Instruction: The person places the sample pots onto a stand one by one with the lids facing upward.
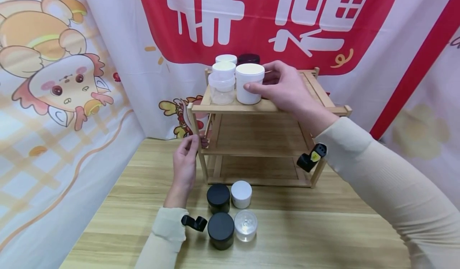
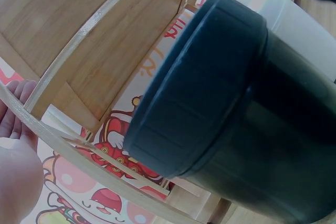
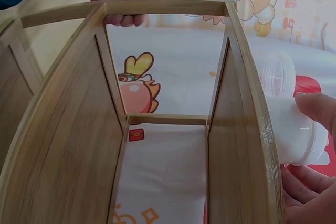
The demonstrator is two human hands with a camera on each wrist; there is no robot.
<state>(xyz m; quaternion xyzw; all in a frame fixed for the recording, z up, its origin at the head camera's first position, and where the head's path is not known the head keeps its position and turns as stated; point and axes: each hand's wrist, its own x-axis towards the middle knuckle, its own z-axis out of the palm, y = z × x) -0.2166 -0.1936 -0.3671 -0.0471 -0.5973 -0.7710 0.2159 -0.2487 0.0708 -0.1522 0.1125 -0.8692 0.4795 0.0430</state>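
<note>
On the top tier of a wooden rack (image 1: 266, 108), my right hand (image 1: 284, 86) holds a white lidded jar (image 1: 248, 89), thumb at the front and fingers around its far side. The jar stands near the front edge. Left of it is a clear jar (image 1: 222, 91), with white lids (image 1: 225, 58) behind it and a dark lid (image 1: 248, 58) further back. My left hand (image 1: 185, 157) grips the rack's front left post (image 1: 194, 121); in the right wrist view its fingers (image 3: 126, 20) curl around that post.
In front of the rack, on the wooden table (image 1: 294, 237), stand two black jars (image 1: 218, 197), a small white jar (image 1: 241, 193) and a clear jar (image 1: 246, 225). Printed cloth (image 1: 118, 29) hangs behind and to the left. The rack has two lower tiers (image 1: 260, 135).
</note>
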